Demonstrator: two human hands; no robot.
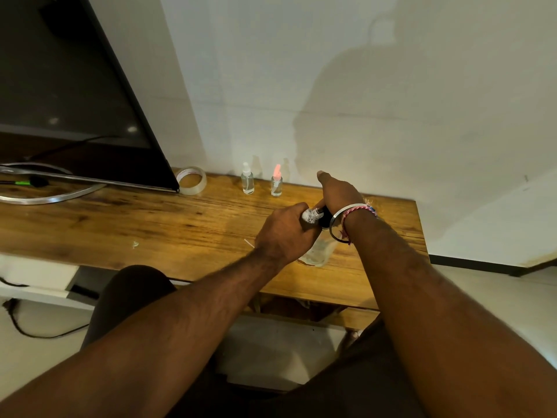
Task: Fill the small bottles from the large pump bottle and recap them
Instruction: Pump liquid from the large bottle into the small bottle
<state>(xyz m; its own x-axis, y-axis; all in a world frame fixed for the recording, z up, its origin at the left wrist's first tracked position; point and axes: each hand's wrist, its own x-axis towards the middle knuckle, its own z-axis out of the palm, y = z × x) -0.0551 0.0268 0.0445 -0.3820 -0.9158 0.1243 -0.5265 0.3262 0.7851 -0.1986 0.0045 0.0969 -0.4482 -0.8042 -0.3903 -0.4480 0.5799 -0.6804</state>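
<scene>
The left hand (pixel 281 233) grips a small clear bottle (pixel 311 216) under the black pump top (pixel 325 218) of the big clear bottle (pixel 318 251) to catch drops, while the right hand (pixel 340 193) presses with its fingers hidden, so I cannot tell its shape

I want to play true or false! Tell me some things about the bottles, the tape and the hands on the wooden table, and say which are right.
1. Two small clear glass bottles stand near the wall, one with a white cap and one with a pink cap. True.
2. The roll of clear sticky tape lies to the right of both small bottles. False: it lies to their left, beside the dark screen.
3. The left hand holds a small sparkly bottle. True.
4. The right hand rests flat on the brown wooden table. False: it is on top of the large clear pump bottle.
5. The right wrist is bare. False: it wears a silver metal bangle.
</scene>
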